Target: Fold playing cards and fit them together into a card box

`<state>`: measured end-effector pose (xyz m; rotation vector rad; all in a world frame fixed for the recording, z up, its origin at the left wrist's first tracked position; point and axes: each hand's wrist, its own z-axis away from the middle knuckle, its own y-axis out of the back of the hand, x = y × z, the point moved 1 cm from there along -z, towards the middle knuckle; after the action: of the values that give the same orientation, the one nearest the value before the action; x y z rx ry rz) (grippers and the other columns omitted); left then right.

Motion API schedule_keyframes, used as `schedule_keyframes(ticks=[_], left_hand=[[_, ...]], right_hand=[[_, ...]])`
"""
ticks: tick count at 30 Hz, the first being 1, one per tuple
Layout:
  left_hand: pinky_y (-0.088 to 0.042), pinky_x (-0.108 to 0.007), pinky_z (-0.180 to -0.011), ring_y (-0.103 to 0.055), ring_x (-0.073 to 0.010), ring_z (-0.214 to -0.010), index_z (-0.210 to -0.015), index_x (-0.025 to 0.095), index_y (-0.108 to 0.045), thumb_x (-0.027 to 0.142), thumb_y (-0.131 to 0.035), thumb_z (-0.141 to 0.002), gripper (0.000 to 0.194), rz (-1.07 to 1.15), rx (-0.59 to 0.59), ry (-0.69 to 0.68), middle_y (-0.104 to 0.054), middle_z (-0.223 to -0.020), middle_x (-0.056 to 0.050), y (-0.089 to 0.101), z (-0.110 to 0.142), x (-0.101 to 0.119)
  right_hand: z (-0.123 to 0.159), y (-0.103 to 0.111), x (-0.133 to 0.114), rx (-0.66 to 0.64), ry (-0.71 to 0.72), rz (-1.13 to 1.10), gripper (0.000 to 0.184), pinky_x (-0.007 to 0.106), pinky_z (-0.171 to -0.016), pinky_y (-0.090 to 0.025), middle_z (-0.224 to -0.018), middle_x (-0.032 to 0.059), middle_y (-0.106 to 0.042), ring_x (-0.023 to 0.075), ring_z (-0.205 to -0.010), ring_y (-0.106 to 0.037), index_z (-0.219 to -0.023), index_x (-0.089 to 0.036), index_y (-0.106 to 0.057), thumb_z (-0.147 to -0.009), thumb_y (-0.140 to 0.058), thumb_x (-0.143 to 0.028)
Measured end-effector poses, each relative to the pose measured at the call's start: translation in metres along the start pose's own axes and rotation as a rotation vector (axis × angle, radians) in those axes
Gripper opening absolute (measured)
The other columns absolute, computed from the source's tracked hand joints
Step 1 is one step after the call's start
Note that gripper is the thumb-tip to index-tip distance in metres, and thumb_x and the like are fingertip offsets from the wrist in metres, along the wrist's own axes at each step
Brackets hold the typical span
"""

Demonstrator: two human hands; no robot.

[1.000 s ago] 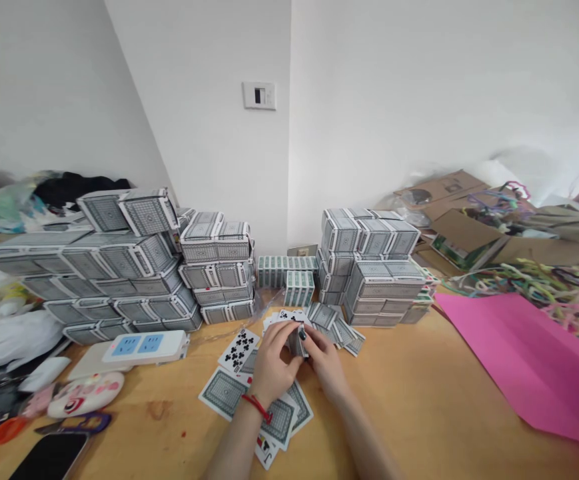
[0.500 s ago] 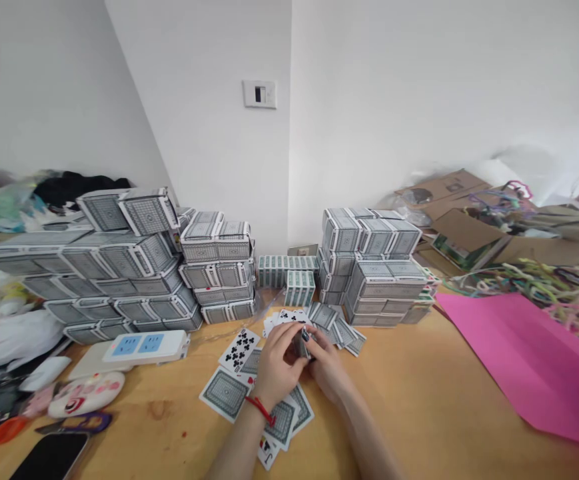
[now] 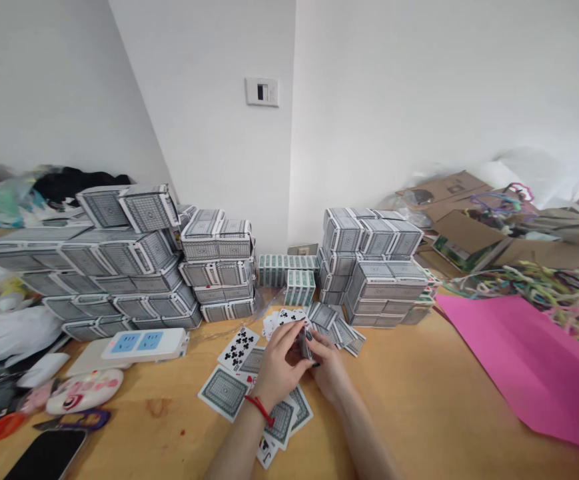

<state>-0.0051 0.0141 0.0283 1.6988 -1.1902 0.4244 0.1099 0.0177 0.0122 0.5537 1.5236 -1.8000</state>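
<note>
Card (image 3: 304,343) is being held over the table (image 3: 394,400), between both hands, details hidden by fingers | left hand (image 3: 280,357) and right hand (image 3: 328,368) are gripping it at the fingertips | loose cards (image 3: 224,392) are lying near left | judged step: hands seem to be shaping card | next move is probably calling for even pinching, edges aligned

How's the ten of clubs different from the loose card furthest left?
The ten of clubs is face up, while the leftmost loose card is face down. The ten shows black clubs on white; the leftmost loose card shows a dark grey-green pattern inside a white border. The ten lies farther from the person, the leftmost loose card nearer. Both lie on the table.
</note>
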Motion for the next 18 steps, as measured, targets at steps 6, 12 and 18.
schedule_keyframes(ticks=[6,12,18], left_hand=[[-0.038,-0.04,-0.092,-0.045,-0.0226,-0.108,-0.115,0.025,-0.046,0.013,-0.062,-0.061,0.058,0.066,0.006,0.018,-0.049,-0.115,-0.007,-0.0003,0.0003,0.0041],[-0.039,-0.04,-0.091,-0.046,-0.0232,-0.106,-0.115,0.024,-0.048,0.012,-0.062,-0.06,0.058,0.081,0.061,-0.016,-0.05,-0.114,-0.007,-0.0041,0.0031,0.0045],[-0.033,-0.042,-0.094,-0.039,-0.0249,-0.112,-0.117,0.023,-0.044,0.026,-0.067,-0.06,0.062,0.135,0.056,0.014,-0.044,-0.12,-0.009,0.0009,0.0001,0.008]], right_hand=[[0.0019,-0.001,-0.0036,-0.047,-0.048,0.057,0.019,0.023,-0.055,-0.042,-0.069,0.0004,-0.064,0.0147,-0.063,-0.058,-0.078,-0.019,-0.065,-0.059,-0.068,-0.022],[0.0033,-0.0018,-0.0037,-0.038,-0.007,-0.016,0.019,0.02,-0.051,-0.04,-0.065,-0.0008,-0.063,0.0119,-0.058,-0.055,-0.075,-0.017,-0.065,-0.056,-0.07,-0.017],[0.0027,-0.0039,-0.0026,0.001,0.135,0.038,0.032,0.03,-0.067,-0.044,-0.079,0.0031,-0.066,0.0176,-0.07,-0.059,-0.085,-0.018,-0.064,-0.055,-0.072,-0.026]])
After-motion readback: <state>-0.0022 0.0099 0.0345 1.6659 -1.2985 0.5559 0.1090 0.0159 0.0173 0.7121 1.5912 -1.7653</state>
